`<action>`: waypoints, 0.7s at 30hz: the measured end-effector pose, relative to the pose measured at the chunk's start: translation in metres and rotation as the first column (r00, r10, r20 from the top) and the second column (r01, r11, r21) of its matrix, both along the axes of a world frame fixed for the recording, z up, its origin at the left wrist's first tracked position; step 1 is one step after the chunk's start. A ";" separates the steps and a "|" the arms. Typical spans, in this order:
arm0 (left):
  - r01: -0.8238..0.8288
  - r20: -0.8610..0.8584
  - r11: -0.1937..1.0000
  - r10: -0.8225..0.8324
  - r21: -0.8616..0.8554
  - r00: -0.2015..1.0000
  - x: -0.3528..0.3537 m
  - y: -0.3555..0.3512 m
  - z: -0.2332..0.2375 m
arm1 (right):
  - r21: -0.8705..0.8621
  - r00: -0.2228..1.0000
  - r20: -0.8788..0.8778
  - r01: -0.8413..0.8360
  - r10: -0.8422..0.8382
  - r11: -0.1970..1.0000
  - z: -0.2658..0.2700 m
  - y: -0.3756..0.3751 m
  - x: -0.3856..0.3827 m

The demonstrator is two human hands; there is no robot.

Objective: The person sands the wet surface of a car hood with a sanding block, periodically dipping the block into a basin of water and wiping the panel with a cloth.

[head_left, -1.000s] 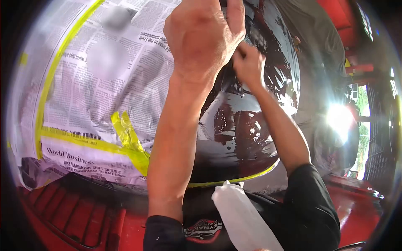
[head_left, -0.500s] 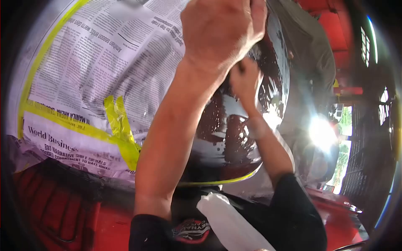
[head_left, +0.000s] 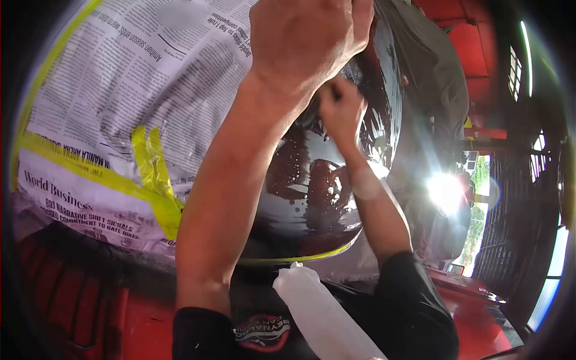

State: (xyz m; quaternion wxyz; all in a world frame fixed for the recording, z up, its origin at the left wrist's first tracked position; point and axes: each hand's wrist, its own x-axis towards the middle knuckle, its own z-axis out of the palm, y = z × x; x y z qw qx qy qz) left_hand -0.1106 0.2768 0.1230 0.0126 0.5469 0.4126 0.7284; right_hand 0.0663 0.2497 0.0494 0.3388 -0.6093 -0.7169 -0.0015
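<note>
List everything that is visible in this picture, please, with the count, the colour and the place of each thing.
newspaper sheets: several, white with black print, covering the left side
masking tape: several strips, yellow, along the newspaper edges
glossy panel: one, dark and wet-looking, centre
plastic bottle: one, white, bottom centre, near the chest
cover sheet: one, grey, right of the panel
bodywork: red, bottom left
left hand: one, top centre, at the panel
right hand: one, just below, fingers bunched against the panel
</note>
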 end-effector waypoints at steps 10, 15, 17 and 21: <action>-0.059 -0.031 0.998 0.059 -0.012 0.998 0.004 -0.008 0.006 | -0.053 0.997 -0.038 -0.064 0.062 0.997 -0.012 -0.016 0.006; -0.177 -0.126 0.984 0.176 -0.003 0.976 -0.003 -0.008 0.004 | -0.095 0.984 -0.111 0.127 -0.137 0.987 -0.004 0.040 0.013; -0.136 -0.139 0.991 0.133 -0.011 0.981 -0.005 -0.001 0.004 | 0.062 0.997 -0.078 0.005 0.000 0.998 -0.015 0.000 -0.002; -0.171 -0.341 0.984 0.146 -0.045 0.929 -0.004 -0.004 -0.002 | 0.030 0.965 -0.094 -0.241 0.243 0.970 -0.011 -0.080 -0.028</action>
